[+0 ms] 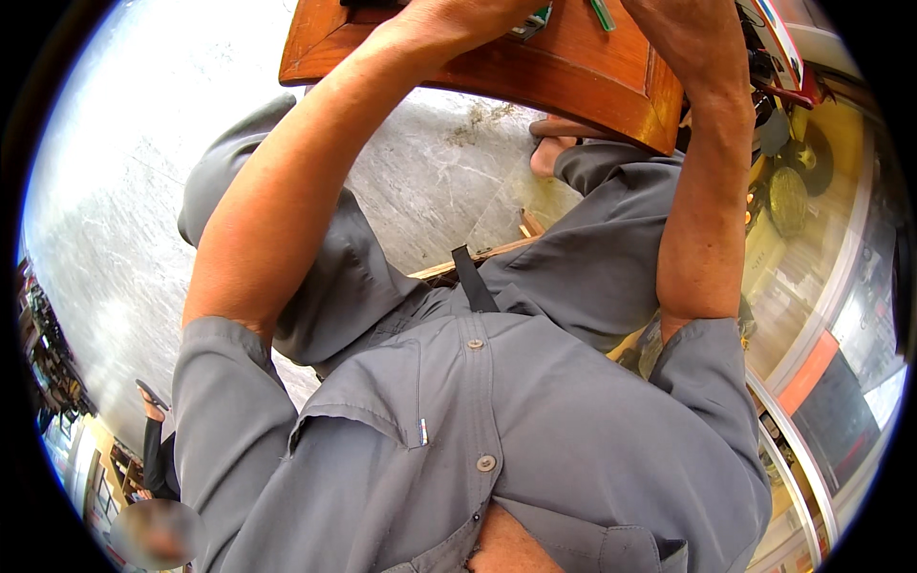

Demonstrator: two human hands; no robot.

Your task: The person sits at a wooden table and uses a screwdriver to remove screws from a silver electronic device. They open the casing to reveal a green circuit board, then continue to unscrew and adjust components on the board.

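Looking down past a seated person's grey shirt point(382, 497): both bare forearms extended fwd over a wooden table point(583, 62), w/ both hands partly cut off by the top of the view. A green part point(533, 23) sat on the inner side of the L hand point(473, 17), i.e. to its R, just beside or under it. Some of it was covered & some out of view, so its long axis couldn't be read. The L hand was the nearer one; the R hand point(680, 29) was apart, across a gap. In that gap was a green stick point(602, 14), slim, pointing roughly away from the body, near end angled a bit to the R, & closer to the R hand than the green part was. Fingers of both hands were out of view, so I couldn't tell if they were spread, pressed tog. or pinching anything

Edges: the table's near edge curved across below the hands, its R corner close by the R forearm. A black item point(373, 3) was at the table's far L, beyond the L forearm. Room: wood btwn the forearms, from stick to near edge; pale floor point(124, 191) off to the L; tighter on the R, w/ clutter point(788, 201) near that arm
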